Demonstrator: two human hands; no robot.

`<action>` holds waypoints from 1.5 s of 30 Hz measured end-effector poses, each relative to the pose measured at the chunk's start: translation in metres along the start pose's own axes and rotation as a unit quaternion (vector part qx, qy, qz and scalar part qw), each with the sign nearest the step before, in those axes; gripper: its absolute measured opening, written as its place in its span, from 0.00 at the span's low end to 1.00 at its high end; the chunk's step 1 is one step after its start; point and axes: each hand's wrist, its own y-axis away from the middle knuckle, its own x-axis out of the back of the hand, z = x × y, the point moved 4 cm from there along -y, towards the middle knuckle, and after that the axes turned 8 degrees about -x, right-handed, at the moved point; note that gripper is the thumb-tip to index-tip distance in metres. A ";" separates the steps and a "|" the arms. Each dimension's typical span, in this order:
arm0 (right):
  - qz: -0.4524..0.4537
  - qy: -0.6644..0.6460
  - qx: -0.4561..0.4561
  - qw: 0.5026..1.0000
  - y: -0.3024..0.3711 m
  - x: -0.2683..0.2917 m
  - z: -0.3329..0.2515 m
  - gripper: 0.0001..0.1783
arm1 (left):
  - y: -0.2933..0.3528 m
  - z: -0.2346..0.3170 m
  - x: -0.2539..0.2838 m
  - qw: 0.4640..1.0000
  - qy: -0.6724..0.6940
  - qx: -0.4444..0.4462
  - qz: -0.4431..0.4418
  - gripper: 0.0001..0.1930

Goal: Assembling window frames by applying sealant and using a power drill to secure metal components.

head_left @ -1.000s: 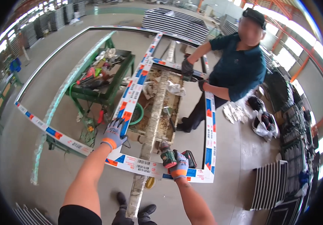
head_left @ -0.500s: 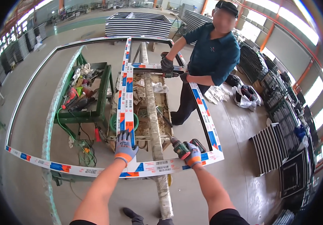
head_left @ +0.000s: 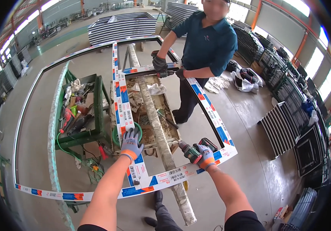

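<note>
The right hand [head_left: 205,156] in a grey-and-orange glove grips a dark green cordless drill [head_left: 191,151], its nose pointing toward ten o'clock, close above the near rail. The left hand [head_left: 131,143], gloved alike, presses flat on the upright bar of the white window frame wrapped in blue-and-orange protective tape [head_left: 161,178]. At twelve o'clock a co-worker's gloved hand [head_left: 159,62] works the far crossbar. The frame looks assembled; fastening at this near joint seems underway, not finished.

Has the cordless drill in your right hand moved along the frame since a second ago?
Cannot tell: the cordless drill sits by the window frame's near rail throughout; the camera shifted.
</note>
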 end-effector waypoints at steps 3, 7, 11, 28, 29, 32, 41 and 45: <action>-0.027 -0.006 0.017 0.999 -0.002 0.001 -0.006 0.32 | -0.034 -0.026 -0.010 0.997 -0.013 0.070 0.002 0.41; -0.045 -0.009 0.007 0.999 -0.011 0.020 -0.018 0.33 | -0.097 -0.065 -0.016 0.991 -0.055 0.119 -0.003 0.44; -0.059 -0.026 0.020 0.998 -0.020 0.006 -0.003 0.33 | -0.132 -0.078 -0.011 0.980 -0.089 0.170 -0.046 0.43; -0.150 -0.054 -0.012 0.987 -0.030 0.008 0.003 0.35 | -0.137 -0.072 -0.004 0.985 -0.073 0.149 -0.041 0.40; -0.144 -0.057 -0.007 0.988 -0.030 0.007 0.004 0.35 | -0.137 -0.073 -0.004 0.985 -0.075 0.149 -0.040 0.40; -0.138 -0.058 0.003 0.989 -0.031 0.008 0.004 0.35 | -0.138 -0.073 -0.004 0.987 -0.080 0.134 -0.027 0.40; -0.145 -0.058 -0.003 0.988 -0.031 0.008 0.006 0.36 | -0.138 -0.072 -0.005 0.984 -0.090 0.147 -0.053 0.40; -0.148 -0.053 -0.003 0.988 -0.030 0.007 0.007 0.37 | -0.139 -0.071 -0.004 0.984 -0.086 0.148 -0.048 0.40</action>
